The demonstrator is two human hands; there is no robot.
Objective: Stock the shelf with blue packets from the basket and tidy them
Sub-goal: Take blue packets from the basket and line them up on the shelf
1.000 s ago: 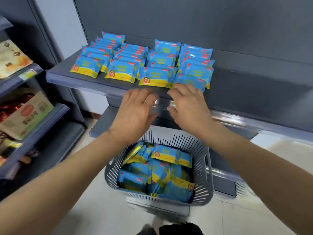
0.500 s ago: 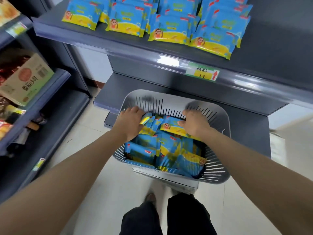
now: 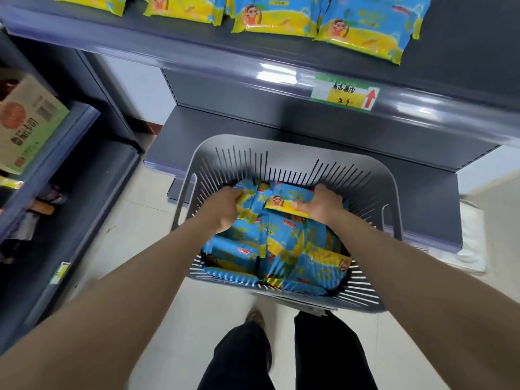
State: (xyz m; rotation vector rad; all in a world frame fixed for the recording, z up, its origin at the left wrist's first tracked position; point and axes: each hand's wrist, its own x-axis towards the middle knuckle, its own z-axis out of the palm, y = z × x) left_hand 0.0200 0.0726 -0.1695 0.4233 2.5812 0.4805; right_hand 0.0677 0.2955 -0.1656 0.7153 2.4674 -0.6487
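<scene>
Both hands are down in the basket (image 3: 394,198), which is grey with slotted walls and sits low, just near of the lower shelf (image 3: 253,125). The basket is mostly full of loose blue packets (image 3: 242,249) in blue-yellow wrappers, piled at mixed angles.

The left hand (image 3: 223,209) is at the far-left of the pile, fingers curled tight round upright packets (image 3: 249,197). It looks like more than one, but blur and the hand hide the count.

The right hand (image 3: 323,205) is at the far-right of the pile and grips a flat packet (image 3: 288,198) by its right end. The thumb is on the near yellow edge and the fingers are curled over the far edge. The side with the cartoon figure faces up. The flat packet lies on top of the pile, just beside the upright packets. Both bare forearms reach in from the near side.

The top shelf (image 3: 197,49) is far, above the basket. Shelf packets (image 3: 275,21) sit in a row along its front; four fronts are seen, cut off by the frame top. A tag (image 3: 344,94) sits on the shelf's front rail, right of centre, green-yellow with a red arrow pointing up.

A box (image 3: 28,122) sits tilted on a side rack at left. The floor (image 3: 146,220) is pale tile. Legs (image 3: 281,356) in dark trousers are near, with one shoe (image 3: 254,319) by the basket's near wall.
</scene>
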